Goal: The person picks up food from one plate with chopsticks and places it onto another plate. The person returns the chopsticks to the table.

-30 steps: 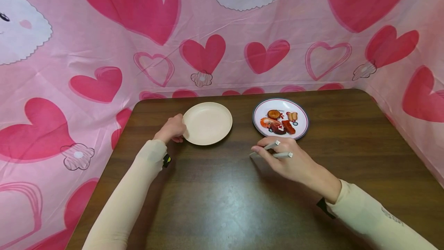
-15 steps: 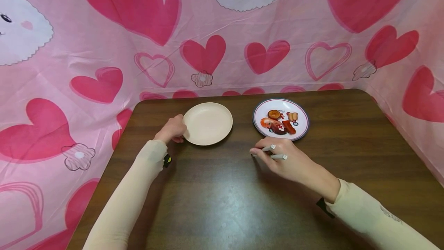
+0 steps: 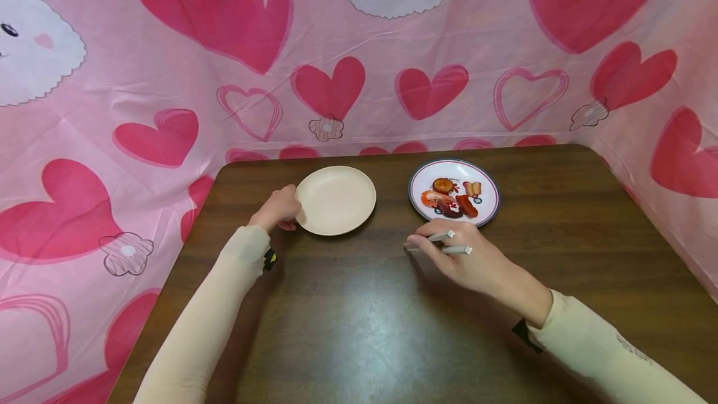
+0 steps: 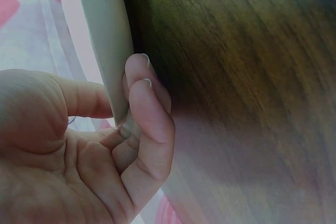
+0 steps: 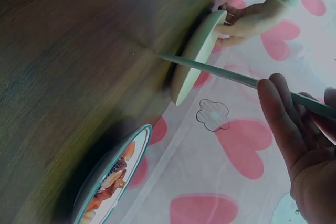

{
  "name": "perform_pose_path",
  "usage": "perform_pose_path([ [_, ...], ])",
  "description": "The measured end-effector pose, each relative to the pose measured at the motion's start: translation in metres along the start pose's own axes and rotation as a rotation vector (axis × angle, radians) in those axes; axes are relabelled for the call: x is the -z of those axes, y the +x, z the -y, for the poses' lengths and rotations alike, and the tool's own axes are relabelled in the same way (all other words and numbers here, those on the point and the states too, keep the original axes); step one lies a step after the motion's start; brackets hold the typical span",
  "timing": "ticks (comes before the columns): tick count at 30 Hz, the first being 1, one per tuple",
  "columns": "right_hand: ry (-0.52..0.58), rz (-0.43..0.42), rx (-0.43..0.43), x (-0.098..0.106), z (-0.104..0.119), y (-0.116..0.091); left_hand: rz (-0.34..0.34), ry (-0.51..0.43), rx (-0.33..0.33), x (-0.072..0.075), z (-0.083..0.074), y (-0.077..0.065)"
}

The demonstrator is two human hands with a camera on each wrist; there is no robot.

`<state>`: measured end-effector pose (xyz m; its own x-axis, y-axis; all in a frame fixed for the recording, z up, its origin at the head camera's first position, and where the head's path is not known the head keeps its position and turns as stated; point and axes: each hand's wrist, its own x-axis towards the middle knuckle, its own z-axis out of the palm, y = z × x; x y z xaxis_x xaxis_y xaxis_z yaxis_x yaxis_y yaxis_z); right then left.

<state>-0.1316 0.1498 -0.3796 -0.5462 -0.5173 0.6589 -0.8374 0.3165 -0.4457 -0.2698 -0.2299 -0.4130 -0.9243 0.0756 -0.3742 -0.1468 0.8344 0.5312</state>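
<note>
Pinching cream plate (image 3: 339,200) by rim: left hand (image 3: 280,207) | right of cream plate: right hand (image 3: 468,264) grips chopsticks (image 5: 226,74) | cream plate: probably light, stiff, rim-held; chopsticks: likely slick

My head view looks forward and down over the tabletop (image 3: 348,317), my left wrist view peers closely along the beige plate (image 3: 335,200), and my right wrist view, turned sideways, shares that plate with both.
</note>
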Motion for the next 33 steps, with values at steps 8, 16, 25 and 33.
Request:
perform_pose_path([
  [8,-0.014,-0.045,-0.095,0.004,-0.001,-0.002,-0.002,-0.013,-0.009,0.002,0.0,-0.003],
  [16,-0.034,-0.111,-0.134,0.007,0.0,-0.001,-0.002,-0.04,-0.007,0.002,0.003,-0.004],
  [25,0.001,-0.17,-0.141,0.008,0.0,-0.001,-0.002,-0.05,-0.007,0.005,0.004,-0.008],
  [33,0.003,-0.197,-0.123,0.007,-0.002,0.0,-0.005,-0.038,-0.021,0.007,0.002,-0.012],
])
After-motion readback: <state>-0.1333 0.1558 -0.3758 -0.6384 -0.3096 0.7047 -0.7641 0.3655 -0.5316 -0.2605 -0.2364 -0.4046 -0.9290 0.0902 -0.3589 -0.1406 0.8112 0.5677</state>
